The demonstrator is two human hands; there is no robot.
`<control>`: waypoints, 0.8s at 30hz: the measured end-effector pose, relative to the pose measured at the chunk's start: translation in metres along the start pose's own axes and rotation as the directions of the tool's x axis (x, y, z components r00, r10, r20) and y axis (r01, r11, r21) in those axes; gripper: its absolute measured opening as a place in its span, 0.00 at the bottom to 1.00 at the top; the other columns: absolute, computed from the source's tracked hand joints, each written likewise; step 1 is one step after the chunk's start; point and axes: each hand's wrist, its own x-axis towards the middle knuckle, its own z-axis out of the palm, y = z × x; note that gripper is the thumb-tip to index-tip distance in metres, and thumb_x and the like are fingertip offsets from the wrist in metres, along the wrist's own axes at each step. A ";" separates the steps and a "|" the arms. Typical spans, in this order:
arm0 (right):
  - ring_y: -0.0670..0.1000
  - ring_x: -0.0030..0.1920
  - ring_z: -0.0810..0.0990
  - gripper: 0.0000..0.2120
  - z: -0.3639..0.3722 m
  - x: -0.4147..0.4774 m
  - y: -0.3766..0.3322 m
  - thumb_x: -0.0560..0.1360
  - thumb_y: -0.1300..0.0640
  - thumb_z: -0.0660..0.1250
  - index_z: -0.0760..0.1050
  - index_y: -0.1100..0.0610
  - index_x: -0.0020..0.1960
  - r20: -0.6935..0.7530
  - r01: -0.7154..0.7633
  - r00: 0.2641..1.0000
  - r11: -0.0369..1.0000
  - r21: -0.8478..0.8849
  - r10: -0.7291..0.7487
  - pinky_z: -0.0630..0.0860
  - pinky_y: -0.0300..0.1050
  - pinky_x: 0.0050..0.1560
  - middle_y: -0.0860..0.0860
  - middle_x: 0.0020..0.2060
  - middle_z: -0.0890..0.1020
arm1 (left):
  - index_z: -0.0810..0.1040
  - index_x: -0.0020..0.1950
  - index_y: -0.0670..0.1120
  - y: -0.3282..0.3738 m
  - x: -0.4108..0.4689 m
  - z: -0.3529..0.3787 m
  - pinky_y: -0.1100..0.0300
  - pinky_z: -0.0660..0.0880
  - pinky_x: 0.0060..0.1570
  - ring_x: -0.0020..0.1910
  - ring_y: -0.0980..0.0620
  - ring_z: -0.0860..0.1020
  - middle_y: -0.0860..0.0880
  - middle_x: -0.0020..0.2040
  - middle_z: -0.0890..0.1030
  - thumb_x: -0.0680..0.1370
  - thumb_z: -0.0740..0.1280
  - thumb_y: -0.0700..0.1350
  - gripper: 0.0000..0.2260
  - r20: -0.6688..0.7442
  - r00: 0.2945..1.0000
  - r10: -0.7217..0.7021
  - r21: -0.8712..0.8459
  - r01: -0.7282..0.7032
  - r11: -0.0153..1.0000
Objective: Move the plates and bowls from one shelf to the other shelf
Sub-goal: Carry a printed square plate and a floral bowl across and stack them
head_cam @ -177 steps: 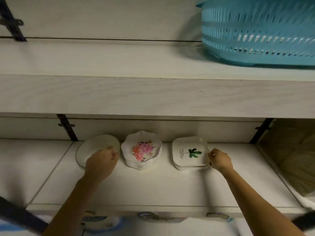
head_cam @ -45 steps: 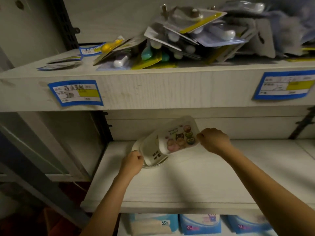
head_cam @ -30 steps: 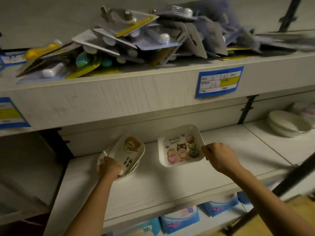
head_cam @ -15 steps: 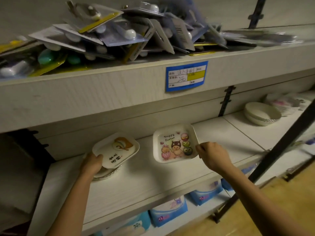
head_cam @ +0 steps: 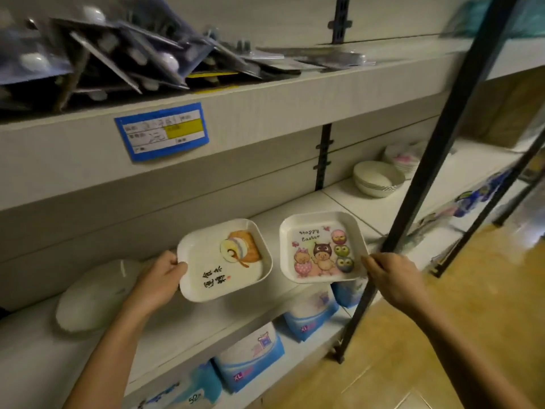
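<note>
Head view: what might go wrong?
— The left hand pinches a white square fan-print plate, the right hand pinches a white square Easter-cartoon plate, each inboard of its hand. The black metal post beside the right hand could clip that plate loose.

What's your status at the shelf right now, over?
Left hand grips fan plate by its left edge; right hand pinches Easter plate by its right edge. Both plates up off the shelf, tilted. Black post close by right hand.
</note>
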 end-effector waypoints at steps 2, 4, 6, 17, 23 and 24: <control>0.49 0.30 0.75 0.19 -0.018 -0.003 0.026 0.80 0.50 0.55 0.73 0.52 0.32 -0.029 -0.003 1.000 1.000 -0.018 0.003 0.68 0.43 0.29 0.49 0.28 0.76 | 0.70 0.40 0.41 0.021 -0.008 0.021 0.57 0.61 0.33 0.32 0.48 0.68 0.47 0.32 0.72 0.77 0.60 0.40 0.06 0.026 0.999 0.029 0.044 -0.030 0.999; 0.48 0.29 0.73 0.20 -0.037 -0.004 0.055 0.79 0.50 0.55 0.70 0.51 0.30 -0.041 -0.009 0.999 1.000 -0.027 0.008 0.65 0.42 0.28 0.48 0.27 0.75 | 0.68 0.37 0.45 0.045 -0.018 0.048 0.57 0.61 0.32 0.32 0.48 0.68 0.48 0.31 0.72 0.77 0.60 0.41 0.08 0.051 0.997 0.065 0.069 -0.068 0.995; 0.49 0.28 0.71 0.21 -0.058 -0.003 0.086 0.79 0.51 0.56 0.69 0.51 0.28 -0.047 -0.023 0.999 0.999 -0.034 0.022 0.64 0.44 0.29 0.48 0.25 0.73 | 0.69 0.38 0.47 0.071 -0.029 0.077 0.58 0.62 0.32 0.33 0.51 0.69 0.49 0.33 0.72 0.77 0.59 0.42 0.07 0.082 0.993 0.088 0.083 -0.094 0.992; 0.51 0.28 0.72 0.22 -0.165 0.019 0.255 0.79 0.50 0.56 0.70 0.54 0.27 -0.112 -0.123 0.987 0.991 -0.060 0.116 0.65 0.47 0.31 0.49 0.24 0.74 | 0.70 0.42 0.41 0.199 -0.063 0.243 0.58 0.63 0.34 0.36 0.50 0.69 0.47 0.36 0.74 0.77 0.59 0.43 0.07 0.171 0.976 0.131 0.075 -0.146 0.986; 0.55 0.30 0.75 0.21 -0.195 0.036 0.312 0.78 0.49 0.57 0.74 0.55 0.30 -0.183 -0.239 0.957 0.969 -0.061 0.224 0.73 0.52 0.34 0.51 0.25 0.76 | 0.72 0.46 0.42 0.254 -0.056 0.302 0.57 0.67 0.36 0.38 0.48 0.73 0.45 0.39 0.77 0.77 0.59 0.45 0.07 0.209 0.964 0.163 0.066 -0.181 0.981; 0.56 0.31 0.76 0.21 -0.199 0.040 0.319 0.78 0.50 0.57 0.74 0.56 0.30 -0.195 -0.254 0.951 0.966 -0.052 0.239 0.74 0.54 0.35 0.52 0.25 0.76 | 0.72 0.47 0.41 0.261 -0.053 0.310 0.57 0.67 0.37 0.38 0.48 0.73 0.45 0.40 0.77 0.77 0.59 0.45 0.07 0.211 0.963 0.168 0.065 -0.185 0.980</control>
